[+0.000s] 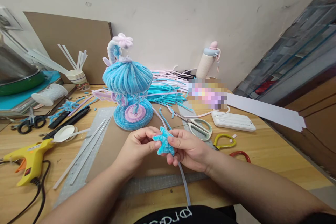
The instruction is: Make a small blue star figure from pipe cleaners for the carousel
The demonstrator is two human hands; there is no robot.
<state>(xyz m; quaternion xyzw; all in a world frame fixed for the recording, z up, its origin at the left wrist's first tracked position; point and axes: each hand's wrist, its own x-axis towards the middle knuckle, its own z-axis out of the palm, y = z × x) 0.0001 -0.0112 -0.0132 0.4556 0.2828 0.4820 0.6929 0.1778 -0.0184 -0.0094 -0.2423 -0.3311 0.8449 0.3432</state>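
Observation:
Between both hands, above a brown board [105,164], is a fuzzy blue star [165,141] that looks bent from pipe cleaners. My left hand [141,143] pinches its left points between thumb and fingers. On its right side, the thumb of my right hand [189,148] presses the star's face, with curled fingers behind and below it. A pale lilac strip [184,183] hangs below my right hand toward my lap; its upper end is hidden. Just beyond stands a blue and pink pipe-cleaner model [127,77] with a domed top and round base.
Scissors with pale handles [201,128] and yellow-and-red-handled ones [225,141] lie to the right, near a white power bank [233,121]. A yellow glue gun [33,157] rests at left beside glue sticks [78,154]. Loose blue pipe cleaners [168,94] and a bottle [207,62] are behind.

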